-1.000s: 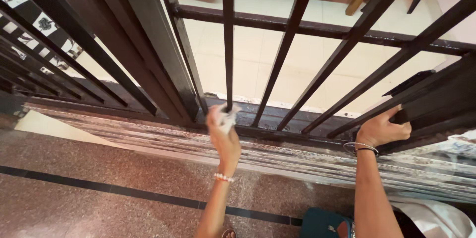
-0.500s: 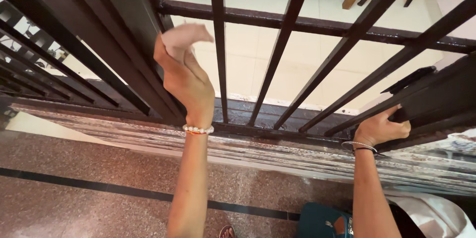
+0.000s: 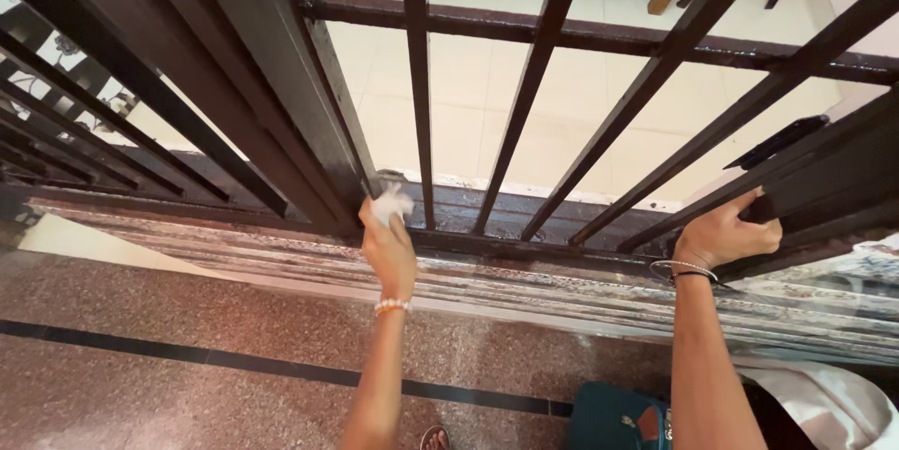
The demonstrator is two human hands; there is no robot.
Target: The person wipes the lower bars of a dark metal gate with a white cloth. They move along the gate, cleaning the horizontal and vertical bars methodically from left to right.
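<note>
Left hand (image 3: 389,249) grips a crumpled white cloth (image 3: 390,203), pressed at the foot of a dark brown metal grille gate (image 3: 419,85), beside the thick frame post; white bead bracelet (image 3: 392,305) on that wrist; right hand (image 3: 726,235) clasps the gate's lower right edge, thin bangles (image 3: 684,268) at the wrist; streaked grey stone threshold (image 3: 562,291) under the gate; speckled reddish granite floor (image 3: 187,319) with a black inlay stripe (image 3: 234,363); pale cream tiled floor (image 3: 478,113) beyond the bars.
</note>
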